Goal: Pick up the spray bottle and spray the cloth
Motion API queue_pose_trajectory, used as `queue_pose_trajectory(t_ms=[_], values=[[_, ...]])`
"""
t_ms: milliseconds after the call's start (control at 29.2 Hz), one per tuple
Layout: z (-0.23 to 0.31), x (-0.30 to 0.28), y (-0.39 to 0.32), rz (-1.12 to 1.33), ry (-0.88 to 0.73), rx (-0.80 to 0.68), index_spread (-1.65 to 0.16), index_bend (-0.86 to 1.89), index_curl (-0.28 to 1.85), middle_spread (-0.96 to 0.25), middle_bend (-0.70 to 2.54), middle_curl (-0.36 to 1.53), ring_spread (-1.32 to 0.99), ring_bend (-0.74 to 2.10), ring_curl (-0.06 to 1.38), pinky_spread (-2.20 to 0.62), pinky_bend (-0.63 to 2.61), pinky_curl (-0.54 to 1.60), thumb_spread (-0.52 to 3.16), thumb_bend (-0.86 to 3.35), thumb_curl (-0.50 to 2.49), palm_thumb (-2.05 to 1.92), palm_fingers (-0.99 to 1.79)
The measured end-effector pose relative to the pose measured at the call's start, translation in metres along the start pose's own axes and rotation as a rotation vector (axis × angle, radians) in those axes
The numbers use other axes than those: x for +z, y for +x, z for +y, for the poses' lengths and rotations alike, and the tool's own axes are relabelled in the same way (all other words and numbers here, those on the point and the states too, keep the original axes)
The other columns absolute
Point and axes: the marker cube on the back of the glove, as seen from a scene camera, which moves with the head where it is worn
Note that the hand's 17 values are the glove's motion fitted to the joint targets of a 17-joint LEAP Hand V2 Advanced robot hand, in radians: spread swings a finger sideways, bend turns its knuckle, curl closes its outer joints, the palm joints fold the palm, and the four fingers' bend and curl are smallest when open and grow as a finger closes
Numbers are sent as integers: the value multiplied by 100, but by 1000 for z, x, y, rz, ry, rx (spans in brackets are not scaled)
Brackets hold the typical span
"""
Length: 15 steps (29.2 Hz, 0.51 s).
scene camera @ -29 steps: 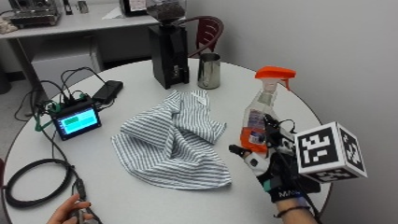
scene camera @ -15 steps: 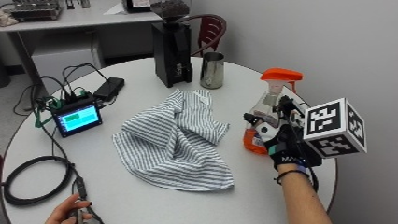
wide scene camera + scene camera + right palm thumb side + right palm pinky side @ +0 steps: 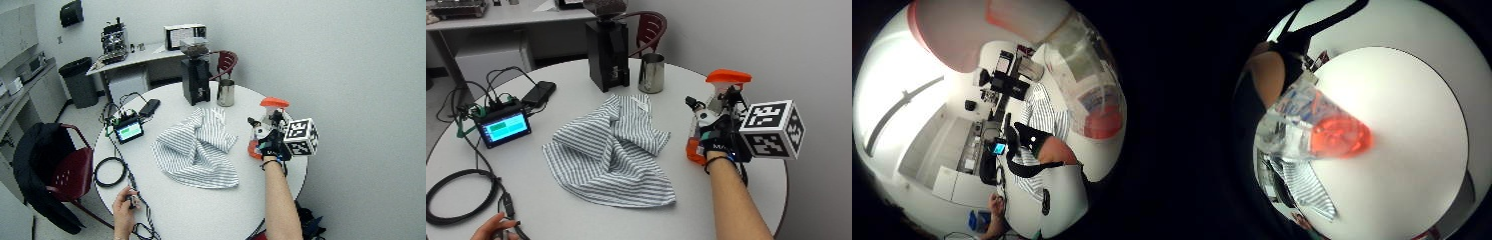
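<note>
grasp step under way, by the look of it. black-gloved right hand [image 3: 719,145] set against the side of the clear plastic spray bottle with orange trigger head and orange liquid in its base [image 3: 713,112], upright near the right edge of the round white worktop [image 3: 559,210]. bottle filling much of both palm views, so close to the palm; a strapped finger [image 3: 1269,80] visible lying alongside its wall. cannot tell from any view whether the fingers are wrapped round the bottle or merely touching it, nor whether its base is on the worktop or just off it.

grey-and-white striped cloth [image 3: 616,150] lying crumpled in the middle of the worktop, apart from the bottle, left of it in the outside view.

next move, as judged: secure the hold around the neck with 1 finger on the trigger, raise the bottle, turn the nozzle toward the cloth, then squeeze. nozzle direction hard to read here, so aim needs checking first.
</note>
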Motion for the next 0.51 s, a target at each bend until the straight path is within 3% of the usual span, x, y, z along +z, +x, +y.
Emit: queue_pose_trajectory(t_ms=[343,514], values=[[-18,-11,13,-47,111,40,-23,4,12,-8,61,46,-3,64,39,15,29,30,92,5,37,84,80],[-21,-15,16,-188,118,27,-23,19,19,-11,53,46,-7,60,40,11,25,30,75,11,45,102,86]])
